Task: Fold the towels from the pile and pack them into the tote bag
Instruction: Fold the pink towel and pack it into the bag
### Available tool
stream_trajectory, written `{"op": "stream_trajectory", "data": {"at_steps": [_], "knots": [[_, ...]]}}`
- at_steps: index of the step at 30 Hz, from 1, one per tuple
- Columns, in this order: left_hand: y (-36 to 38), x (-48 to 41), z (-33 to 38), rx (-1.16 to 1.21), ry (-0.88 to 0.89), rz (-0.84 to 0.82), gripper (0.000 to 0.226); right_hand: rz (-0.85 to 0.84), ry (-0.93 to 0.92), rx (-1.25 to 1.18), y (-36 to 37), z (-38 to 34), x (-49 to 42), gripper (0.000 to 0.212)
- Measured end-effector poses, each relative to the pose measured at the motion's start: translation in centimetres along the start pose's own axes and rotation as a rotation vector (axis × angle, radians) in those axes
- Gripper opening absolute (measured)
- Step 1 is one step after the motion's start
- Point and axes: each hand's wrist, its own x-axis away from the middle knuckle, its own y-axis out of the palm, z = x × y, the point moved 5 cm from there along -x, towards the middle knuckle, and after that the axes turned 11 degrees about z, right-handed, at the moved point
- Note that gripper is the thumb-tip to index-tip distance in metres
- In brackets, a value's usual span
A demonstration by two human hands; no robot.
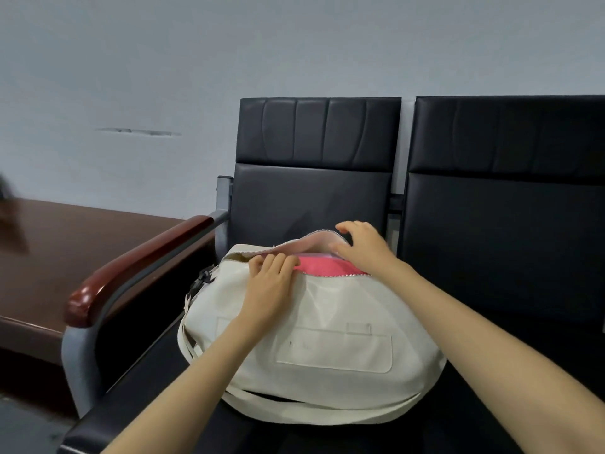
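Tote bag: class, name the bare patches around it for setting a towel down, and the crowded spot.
Free: the black seat right of the tote bag; the brown table beyond the armrest. Crowded: the bag's mouth, where left hand, right hand and pink towel meet.

The cream bag (311,339) lies on its side under both hands, bulging, with its zipped mouth gaping upward. The left hand (271,280) curls its fingers over the near rim of the mouth, and the right hand (363,250) rests on the raised far rim. Between the two hands a folded pink towel (324,267) shows inside the opening, lying flat. Below the left hand's wrist the bag's side has a flat patch pocket (334,348). A cream strap (327,411) loops beneath the bag, nearer than both hands.
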Motion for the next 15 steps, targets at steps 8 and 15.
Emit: {"op": "stream_trajectory", "data": {"at_steps": [8,15], "knots": [[0.4,-2.1,1.9,0.056,-0.203,-0.314,0.025,-0.028,0.066,0.186,2.0,-2.3,-2.5,0.027],[-2.2,-5.4,0.4,0.131,-0.249,0.118,0.015,0.067,0.003,0.174,-1.7,-5.3,-4.8,0.029]]}}
